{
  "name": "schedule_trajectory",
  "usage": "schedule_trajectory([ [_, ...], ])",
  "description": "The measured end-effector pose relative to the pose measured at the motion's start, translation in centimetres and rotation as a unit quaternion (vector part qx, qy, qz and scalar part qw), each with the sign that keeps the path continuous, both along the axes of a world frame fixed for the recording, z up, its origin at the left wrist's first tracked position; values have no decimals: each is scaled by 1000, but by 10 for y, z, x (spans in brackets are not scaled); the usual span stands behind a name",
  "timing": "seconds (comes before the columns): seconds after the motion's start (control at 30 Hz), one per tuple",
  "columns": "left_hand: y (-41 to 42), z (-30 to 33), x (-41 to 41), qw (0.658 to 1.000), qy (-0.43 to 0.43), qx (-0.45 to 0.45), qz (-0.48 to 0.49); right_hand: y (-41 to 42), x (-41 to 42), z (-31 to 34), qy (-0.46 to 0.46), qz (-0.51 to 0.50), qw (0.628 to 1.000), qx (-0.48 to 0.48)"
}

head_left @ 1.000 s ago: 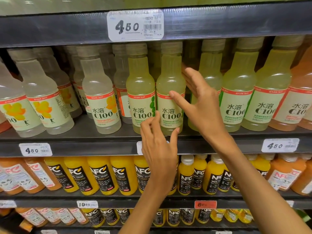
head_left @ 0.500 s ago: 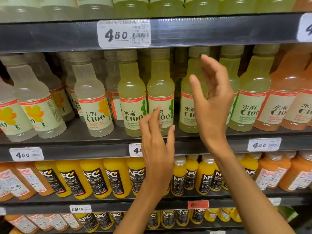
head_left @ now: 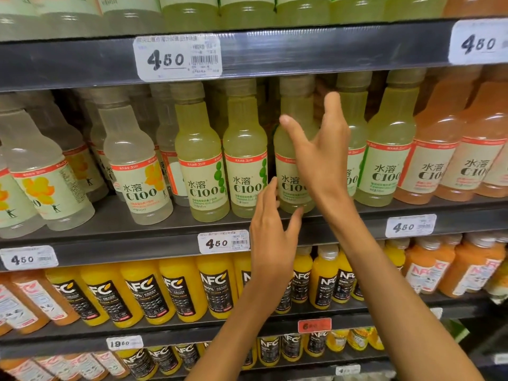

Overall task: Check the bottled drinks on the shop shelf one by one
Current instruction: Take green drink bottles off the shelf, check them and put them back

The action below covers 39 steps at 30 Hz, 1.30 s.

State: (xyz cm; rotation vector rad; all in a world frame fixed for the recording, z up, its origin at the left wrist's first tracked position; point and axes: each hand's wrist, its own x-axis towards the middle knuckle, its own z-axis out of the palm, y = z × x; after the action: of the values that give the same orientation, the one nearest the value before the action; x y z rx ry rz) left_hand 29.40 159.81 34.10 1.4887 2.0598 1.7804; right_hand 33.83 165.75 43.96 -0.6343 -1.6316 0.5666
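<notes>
Both hands are wide and hold nothing: the right hand (head_left: 321, 158) and left hand (head_left: 272, 237) reach around one green bottle (head_left: 291, 171) mid-frame. Many bottles look unchecked.

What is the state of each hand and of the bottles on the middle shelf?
left hand: open, fingertips at the base of the third green bottle
right hand: open, fingers spread in front of that bottle, gripping nothing
third green bottle: upright, capped, on the shelf
pale bottles at left: tilted
orange bottles at right: upright
</notes>
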Motion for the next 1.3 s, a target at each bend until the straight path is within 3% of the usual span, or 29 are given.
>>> schedule_trajectory([
  [0.2, -21, -2, 2, 999, -7, 32, -26, -10, 23, 2, 74, 111, 989, -68],
  [0.37, -37, 4, 4, 977, -158, 6, -145, -20, 38, -3, 115, 248, 952, -139],
  [0.53, -59, 6, 1, 950, -229, 2, -212, -15, 42, 2, 77, 308, 932, -177],
  [0.67, -82, 4, -4, 898, -317, -42, -302, -13, 36, -2, 84, 430, 855, -279],
  [0.77, -91, 2, -2, 888, -322, -68, -322, -19, 29, -9, 109, 489, 807, -315],
  [1.13, -108, -2, 0, 894, -341, -102, -271, -41, 29, -12, 130, 412, 846, -311],
  [1.2, -110, -2, 3, 876, -364, -78, -308, -41, 34, -12, 127, 432, 831, -326],
  [1.3, -114, 3, 9, 820, -417, -50, -389, -37, 44, -18, 154, 482, 787, -354],
])
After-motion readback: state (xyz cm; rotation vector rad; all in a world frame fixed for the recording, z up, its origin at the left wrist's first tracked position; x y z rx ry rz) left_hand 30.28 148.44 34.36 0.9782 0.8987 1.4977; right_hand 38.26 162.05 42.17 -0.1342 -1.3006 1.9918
